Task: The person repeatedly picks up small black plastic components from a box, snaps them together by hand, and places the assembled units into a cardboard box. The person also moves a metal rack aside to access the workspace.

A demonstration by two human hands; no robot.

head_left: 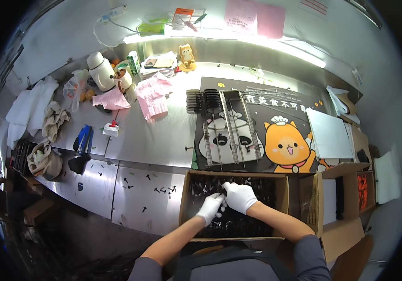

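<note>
White-gloved, a worker's left hand [212, 207] and right hand [240, 196] sit close together, fingertips nearly meeting, above small black parts [264, 201] heaped inside an open cardboard box [281, 192]. Whether either hand grips a piece cannot be told; the curled fingers hide the spot. Bare forearms [278, 219] cover some of the heap, its dark shapes blurring together, while the lower edge crops the grey sleeves [309, 255].
</note>
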